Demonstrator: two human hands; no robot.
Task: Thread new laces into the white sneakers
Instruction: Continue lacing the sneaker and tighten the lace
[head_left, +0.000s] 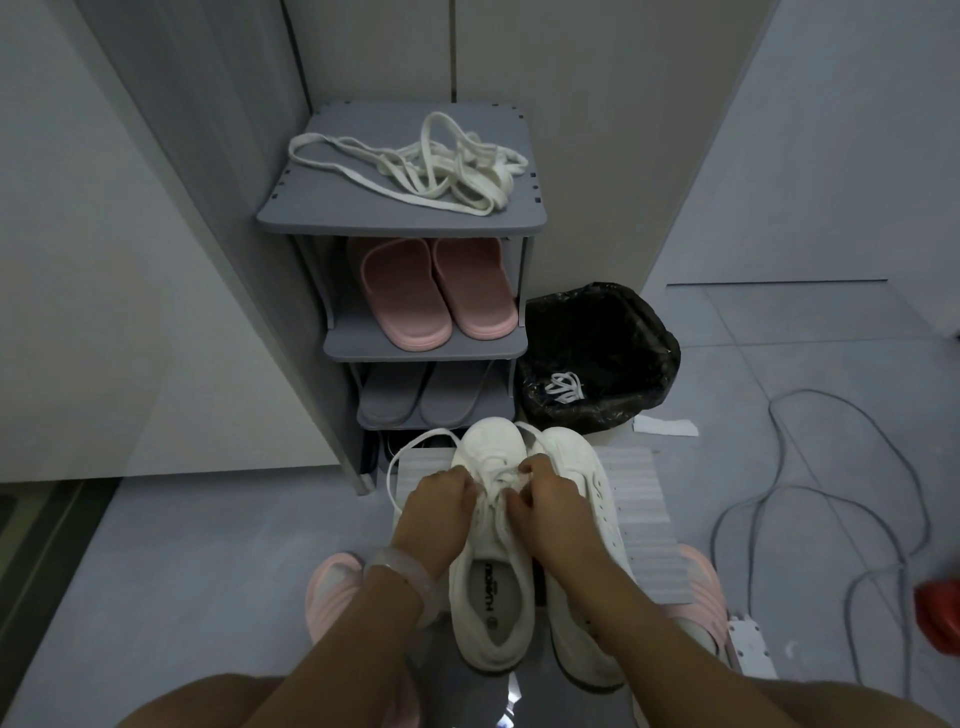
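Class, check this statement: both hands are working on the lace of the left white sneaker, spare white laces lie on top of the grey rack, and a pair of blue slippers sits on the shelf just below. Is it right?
One error: the slippers on that shelf are pink, not blue, as the head view shows. The rest holds: both hands work on the left sneaker, and spare laces lie on the rack.

I see two sneakers (492, 566) side by side on a mat (641, 525) on the near floor, my left hand (436, 506) and right hand (553, 501) on the left one's laces (498, 480). Beyond them stands a shoe rack (400, 218) with loose laces (441, 166) on top and slippers (431, 291) on the shelf below. A bin (597, 358) sits just right of the rack, cables (831, 499) farther right.
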